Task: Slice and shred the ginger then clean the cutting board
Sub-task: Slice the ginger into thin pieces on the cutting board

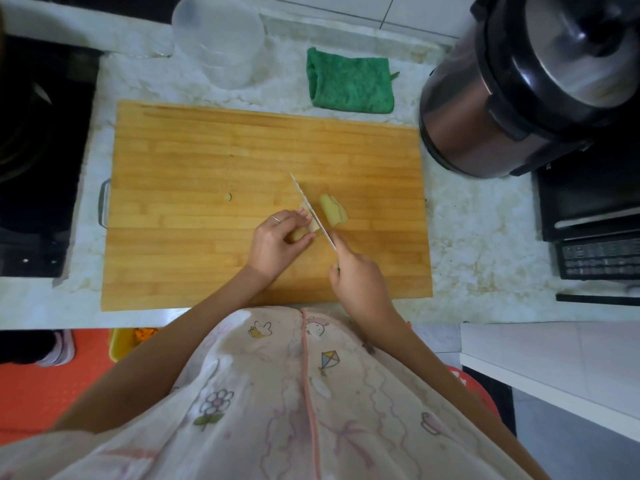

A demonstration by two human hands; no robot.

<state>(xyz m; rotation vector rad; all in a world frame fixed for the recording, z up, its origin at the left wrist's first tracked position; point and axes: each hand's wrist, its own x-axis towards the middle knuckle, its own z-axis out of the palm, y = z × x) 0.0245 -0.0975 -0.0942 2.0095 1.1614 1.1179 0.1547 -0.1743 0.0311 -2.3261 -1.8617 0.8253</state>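
Nearest the onlooker, a pale apron (294,393) printed with a kite and a flower, worn by the person at the table (478,237). Below its left edge, a yellow bin (121,342) on an orange mat (41,386). On the table, a wooden board (242,150) with a metal handle (103,202) at its left end. Right grip (360,282): over the board's near right part, fingers curled round the green handle of a knife (313,211), forefinger laid along the back of the blade. Blade: edge down, running away and to the left, set against the ginger (304,232). Left grip (280,237): fingers bent over the ginger, pinning it to the board just left of the blade; a ring (276,219) on one finger. Slices (333,209): a small pale heap on the board just right of the blade. Scrap (228,197): one small bit, well left of the hands. Beyond the board: a folded green cloth (349,83); to its left a clear plastic tub (218,39). At far right a steel and black cooker (519,84), with a black appliance (595,220) nearer. At left, a black stove (34,150).
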